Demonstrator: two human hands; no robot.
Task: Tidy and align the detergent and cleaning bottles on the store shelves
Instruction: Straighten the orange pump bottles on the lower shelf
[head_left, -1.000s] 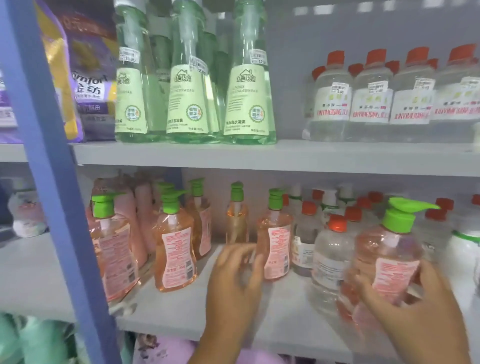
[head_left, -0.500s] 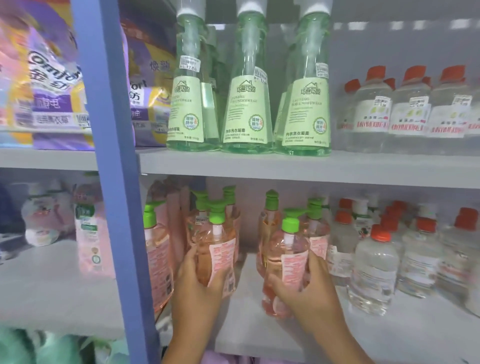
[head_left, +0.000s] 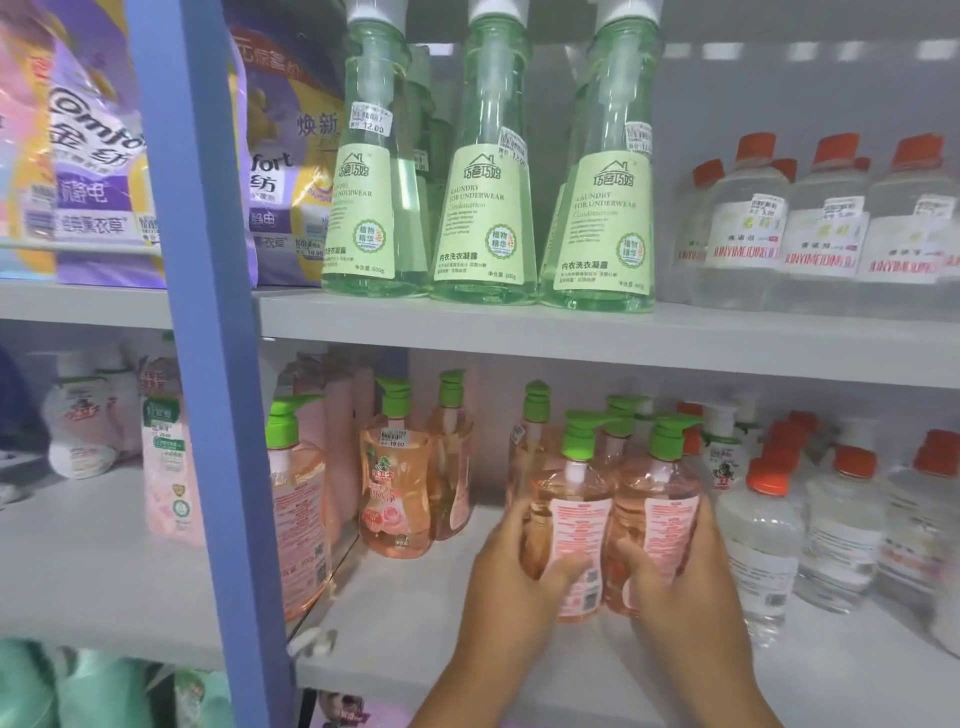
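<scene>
The left hand (head_left: 511, 574) wraps the left flank of a pink pump bottle (head_left: 569, 525), thumb curled across its front near the label's lower edge; the right hand (head_left: 675, 577) likewise grips a second pink pump bottle (head_left: 657, 519), fingers round its right side and thumb on the front. The two bottles stand upright, side by side and touching, on the lower shelf (head_left: 415, 613), each with a green pump head whose spout points right and a white label with red print, too blurred to read. Behind them stand more pink bottles of the same kind. To the left, apart from the hands, a squat pink bottle (head_left: 396, 493) carries a price sticker reading 19.00 and a rose picture; another pink pump bottle (head_left: 296, 499) stands beside the blue upright post (head_left: 208, 364). To the right of the gripped pair are clear bottles with orange-red caps (head_left: 761, 540). On the upper shelf (head_left: 519, 332), three tall green bottles (head_left: 483, 208) bear pale green labels reading "LAUNDRY FOR UNDERWEAR", Chinese text, and price stickers of 12.00. Further right, clear red-capped bottles (head_left: 826, 218) show red lettering, seemingly "JUNYIMEIQING". At upper left, purple refill pouches (head_left: 93, 156) show the brand "Comfort" with Chinese characters.
</scene>
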